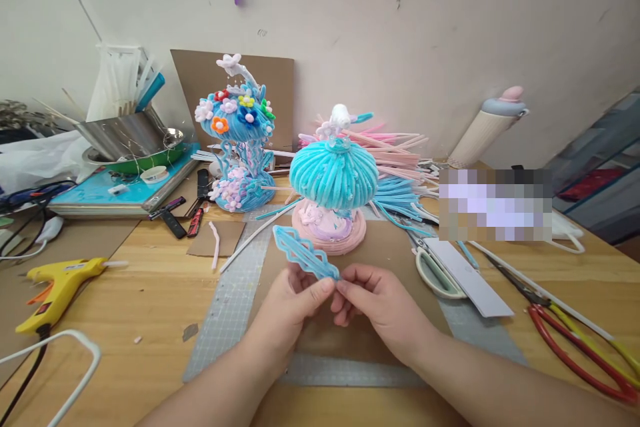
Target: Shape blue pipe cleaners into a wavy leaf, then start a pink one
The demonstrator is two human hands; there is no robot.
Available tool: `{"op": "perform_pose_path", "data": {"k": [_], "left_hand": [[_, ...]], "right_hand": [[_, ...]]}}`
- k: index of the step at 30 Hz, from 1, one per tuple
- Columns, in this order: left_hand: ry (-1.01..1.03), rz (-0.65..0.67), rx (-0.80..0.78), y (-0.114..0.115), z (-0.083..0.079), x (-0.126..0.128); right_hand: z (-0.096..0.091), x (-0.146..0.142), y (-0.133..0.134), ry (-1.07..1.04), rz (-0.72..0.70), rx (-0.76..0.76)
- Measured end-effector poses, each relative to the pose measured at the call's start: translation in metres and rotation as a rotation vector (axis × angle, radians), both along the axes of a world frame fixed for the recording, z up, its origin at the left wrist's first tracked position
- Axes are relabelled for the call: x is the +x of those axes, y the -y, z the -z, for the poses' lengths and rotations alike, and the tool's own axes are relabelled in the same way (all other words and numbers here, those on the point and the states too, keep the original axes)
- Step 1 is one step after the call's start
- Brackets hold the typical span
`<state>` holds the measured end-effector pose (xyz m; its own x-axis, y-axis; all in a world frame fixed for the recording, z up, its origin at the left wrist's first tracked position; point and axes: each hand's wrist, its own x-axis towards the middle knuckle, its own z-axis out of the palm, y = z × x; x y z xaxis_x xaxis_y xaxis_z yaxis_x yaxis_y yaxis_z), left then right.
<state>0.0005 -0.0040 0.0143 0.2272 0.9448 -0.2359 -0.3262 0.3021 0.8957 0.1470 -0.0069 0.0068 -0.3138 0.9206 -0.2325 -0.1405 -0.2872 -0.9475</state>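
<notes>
A light-blue pipe-cleaner piece [303,252], long and leaf-shaped with wavy edges, tilts up to the left between my hands. My left hand [303,297] pinches its lower end between thumb and fingers. Thumb and forefinger of my right hand [373,293] close on the same end, right beside the left thumb. Just behind stands a turquoise pipe-cleaner jellyfish [334,173] with a white top, on a round pink base [327,239]. Farther left is a second blue pipe-cleaner jellyfish [240,123], covered with small colourful flowers.
A brown board [370,347] lies on a grey cutting mat [220,333] under my hands. Left is a yellow glue gun [65,283]. On the right lie pale-handled scissors [440,273], a white strip [470,277] and red-handled scissors [575,353]. Pink pipe cleaners [395,150] are piled behind.
</notes>
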Motion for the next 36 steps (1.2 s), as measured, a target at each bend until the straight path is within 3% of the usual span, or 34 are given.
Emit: {"op": "perform_pose_path", "data": {"k": [3, 10, 20, 30, 36], "left_hand": [[-0.082, -0.160, 0.060, -0.012, -0.006, -0.013], [-0.115, -0.189, 0.028, -0.029, -0.003, -0.036], [0.139, -0.098, 0.026, -0.028, -0.006, -0.035], [-0.052, 0.009, 0.042, -0.019, -0.001, -0.023], [-0.076, -0.022, 0.055, -0.019, 0.004, -0.021]], "right_hand": [[0.005, 0.004, -0.002, 0.098, 0.039, 0.045], [0.012, 0.005, 0.000, 0.208, 0.027, 0.112], [0.010, 0.006, 0.001, 0.082, -0.149, 0.056], [0.013, 0.006, 0.001, 0.105, -0.111, 0.078], [0.012, 0.005, 0.000, 0.083, -0.107, 0.033]]}}
